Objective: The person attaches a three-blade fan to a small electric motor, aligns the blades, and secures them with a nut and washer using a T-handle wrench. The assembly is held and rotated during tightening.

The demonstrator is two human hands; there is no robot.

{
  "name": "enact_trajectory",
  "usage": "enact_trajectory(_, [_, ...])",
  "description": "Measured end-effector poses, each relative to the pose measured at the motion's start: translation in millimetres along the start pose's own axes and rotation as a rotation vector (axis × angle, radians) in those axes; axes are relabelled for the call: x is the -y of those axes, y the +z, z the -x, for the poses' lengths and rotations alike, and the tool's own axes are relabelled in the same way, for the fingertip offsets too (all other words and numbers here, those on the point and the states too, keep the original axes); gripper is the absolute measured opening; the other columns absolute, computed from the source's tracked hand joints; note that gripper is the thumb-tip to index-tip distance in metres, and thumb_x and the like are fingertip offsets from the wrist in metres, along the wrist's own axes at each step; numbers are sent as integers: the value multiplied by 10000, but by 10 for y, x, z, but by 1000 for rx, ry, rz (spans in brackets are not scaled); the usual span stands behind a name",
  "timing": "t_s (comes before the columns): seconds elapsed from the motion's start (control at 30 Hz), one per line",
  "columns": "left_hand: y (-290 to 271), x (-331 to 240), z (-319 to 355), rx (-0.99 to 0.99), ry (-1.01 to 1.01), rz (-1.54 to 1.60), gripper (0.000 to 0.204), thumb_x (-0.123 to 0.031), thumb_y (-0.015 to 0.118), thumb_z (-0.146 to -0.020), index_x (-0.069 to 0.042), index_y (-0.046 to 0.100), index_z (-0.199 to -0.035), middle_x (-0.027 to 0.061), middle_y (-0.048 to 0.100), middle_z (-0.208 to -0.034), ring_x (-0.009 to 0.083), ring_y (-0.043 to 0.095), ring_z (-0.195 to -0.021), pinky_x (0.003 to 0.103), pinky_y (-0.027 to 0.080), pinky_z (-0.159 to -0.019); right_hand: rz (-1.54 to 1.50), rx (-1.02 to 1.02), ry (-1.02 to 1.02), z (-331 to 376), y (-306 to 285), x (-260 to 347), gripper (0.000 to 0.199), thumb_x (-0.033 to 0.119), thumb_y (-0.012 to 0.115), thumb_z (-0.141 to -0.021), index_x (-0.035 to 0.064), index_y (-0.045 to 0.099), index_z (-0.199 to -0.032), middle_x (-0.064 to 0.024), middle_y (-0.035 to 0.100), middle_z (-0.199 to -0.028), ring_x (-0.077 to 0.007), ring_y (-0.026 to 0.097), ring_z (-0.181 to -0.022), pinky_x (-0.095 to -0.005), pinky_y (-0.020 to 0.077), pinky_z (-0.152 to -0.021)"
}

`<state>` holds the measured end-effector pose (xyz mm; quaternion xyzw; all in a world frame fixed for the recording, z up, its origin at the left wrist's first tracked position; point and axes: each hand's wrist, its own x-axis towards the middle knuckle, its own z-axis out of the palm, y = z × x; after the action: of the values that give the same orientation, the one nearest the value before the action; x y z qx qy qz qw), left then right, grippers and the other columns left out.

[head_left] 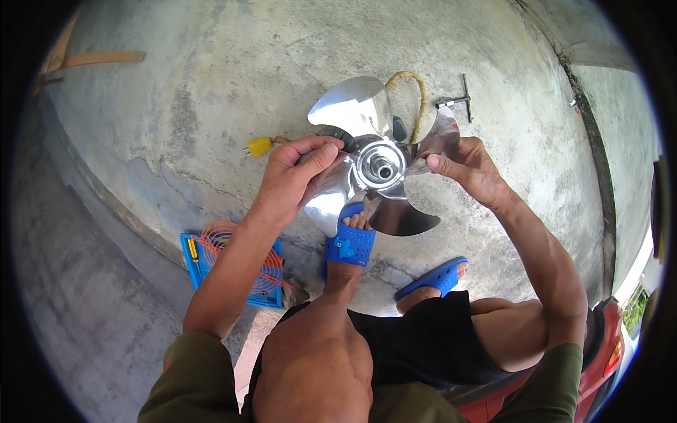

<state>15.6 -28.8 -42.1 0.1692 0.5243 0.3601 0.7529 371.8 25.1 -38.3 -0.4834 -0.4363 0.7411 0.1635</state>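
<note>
A shiny metal fan blade [381, 167] with several curved paddles is held up in front of me, its round hub facing up. My left hand [293, 176] pinches one paddle at the left between thumb and fingers. On the opposite side, my right hand [471, 169] is closed on another paddle, thumb on top. Behind the blade, dark parts [400, 128] show in the gaps, mostly covered, so I cannot tell what they belong to. A yellowish cord [422, 92] loops out beyond it, and a yellow plug [259, 146] lies left of the blade.
A T-handle wrench [467, 99] lies on the concrete floor at the far right. Near my left forearm, a blue tray [264, 299] carries an orange wire fan guard [229, 236] and a yellow-handled screwdriver [192, 249]. My feet wear blue sandals [438, 277]. A red vehicle [486, 407] stands lower right.
</note>
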Motion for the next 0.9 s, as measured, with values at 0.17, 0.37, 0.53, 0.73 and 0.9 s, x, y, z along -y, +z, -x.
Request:
enact_trajectory(0.17, [-12,-52,14,-76,34,-35,256,-97,804,-1108,-4,782,-1345,89,831,-1223,136,803,-1096,234,659,-942,61,39,-43,-31,62,-13,276,300,916,-1045,58,898,-1176,-35,878,-1039,-100,739,-978,-356,591,-930])
enact_trajectory(0.37, [88,-136,-31,-126,93,-237,253,-105,828,-1093,-31,775,-1329,53,840,-1122,77,787,-977,173,600,-759,128,39,2,-79,50,-93,274,294,921,-1039,54,884,-1165,-28,850,-1053,-92,705,-973,-330,573,-871])
enact_trajectory(0.53, [-20,-141,-113,-103,77,-217,277,-99,834,-1086,-24,764,-1344,52,832,-1107,83,787,-991,181,599,-757,91,18,-31,-98,78,-143,308,307,934,-1026,44,879,-1178,-21,828,-1013,-72,652,-858,-294,520,-745])
enact_trajectory(0.73, [181,-228,-69,-198,123,-172,293,-95,844,-1079,-8,759,-1345,45,833,-1110,85,792,-1016,181,602,-763,234,1,78,-28,134,48,305,345,916,-1045,52,886,-1123,-13,842,-1011,-87,688,-927,-340,581,-841])
enact_trajectory(0.9, [-21,-229,-219,-127,50,-290,288,-101,842,-1082,-4,768,-1342,31,828,-1104,70,775,-988,184,613,-802,223,9,66,-33,111,-14,323,358,925,-1035,48,893,-1120,-12,837,-983,-84,667,-905,-331,564,-814])
